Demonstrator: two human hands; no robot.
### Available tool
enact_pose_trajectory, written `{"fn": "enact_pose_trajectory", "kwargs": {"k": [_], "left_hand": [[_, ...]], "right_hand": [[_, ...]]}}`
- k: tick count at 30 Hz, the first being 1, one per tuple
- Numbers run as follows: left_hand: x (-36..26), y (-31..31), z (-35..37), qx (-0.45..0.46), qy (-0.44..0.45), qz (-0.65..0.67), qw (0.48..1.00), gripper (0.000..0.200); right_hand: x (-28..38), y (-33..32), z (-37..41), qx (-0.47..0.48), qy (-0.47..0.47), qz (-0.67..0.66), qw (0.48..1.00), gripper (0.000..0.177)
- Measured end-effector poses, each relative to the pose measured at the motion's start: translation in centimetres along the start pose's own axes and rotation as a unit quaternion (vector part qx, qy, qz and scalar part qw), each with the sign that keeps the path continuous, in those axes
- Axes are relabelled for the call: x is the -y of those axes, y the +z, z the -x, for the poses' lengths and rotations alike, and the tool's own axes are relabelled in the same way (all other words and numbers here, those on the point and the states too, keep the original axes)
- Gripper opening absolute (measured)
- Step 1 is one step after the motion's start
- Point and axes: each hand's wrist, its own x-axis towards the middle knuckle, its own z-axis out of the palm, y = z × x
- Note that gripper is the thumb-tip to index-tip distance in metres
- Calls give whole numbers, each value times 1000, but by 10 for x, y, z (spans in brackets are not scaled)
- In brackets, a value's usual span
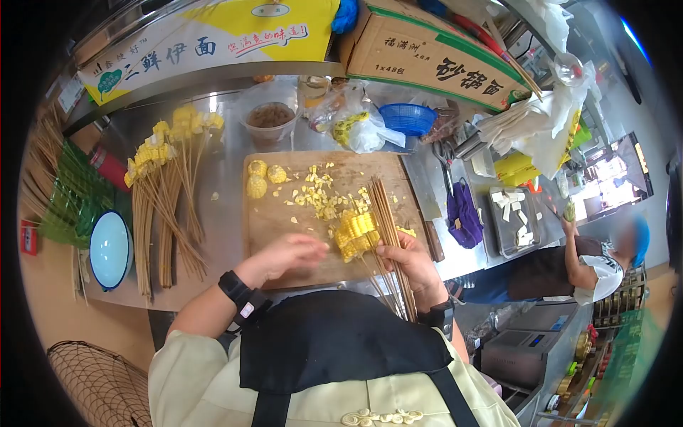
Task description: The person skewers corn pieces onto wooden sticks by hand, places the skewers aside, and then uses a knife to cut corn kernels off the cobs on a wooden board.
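My right hand (413, 262) is closed round a bundle of wooden skewers (388, 213) over the near right part of the wooden cutting board (284, 220). Several skewers beside the bundle carry yellow corn pieces (356, 233) at their upper ends. To the left, my left hand (295, 255) hovers near the board's front edge, its fingers partly spread and slightly blurred, with nothing in them. Loose kernels (320, 196) are scattered over the board. At its upper left lie several corn chunks (256, 186). A knife (433, 240) lies along the board's right edge.
Finished corn skewers (167, 192) are piled at the left, beside a blue-white enamel dish (110, 250). Behind the board are a tub (269, 122) and a blue basket (407, 119). Scissors (445, 160) and a metal tray (514, 222) lie right. Another person (576, 267) stands farther right.
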Motion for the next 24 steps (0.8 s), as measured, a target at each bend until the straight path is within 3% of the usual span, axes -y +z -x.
{"fn": "enact_pose_trajectory", "kwargs": {"k": [2,7,8,11,12,15,16,17,19,24], "left_hand": [[-6,19,-4,114,-54,-77,989,42],[6,54,-45,272,-104,-227,929,61],[27,52,-67,319,-125,-221,913,69],[6,89,-69,424,-84,-236,870,70],[43,86,-98,405,-106,-230,879,73],[80,112,-112,475,-186,85,856,75],[68,130,-100,507,-167,155,831,75],[75,141,-102,536,-149,166,814,73],[76,154,-96,545,-200,242,778,68],[64,162,-80,462,-216,204,836,46]], "right_hand": [[1,-1,-2,14,-6,-4,1000,9],[12,-1,3,1,-24,-34,999,9],[14,-2,5,-5,-28,-45,999,8],[8,-26,3,4,-29,-116,993,6],[3,-37,1,10,-35,-141,989,5],[-6,-55,-4,7,-22,-248,968,6],[-13,-62,-6,7,-5,-262,965,6],[-20,-64,-7,0,-8,-254,967,7],[-26,-58,-4,-6,23,-266,964,8],[-5,-36,20,2,-33,-158,987,11]]}}
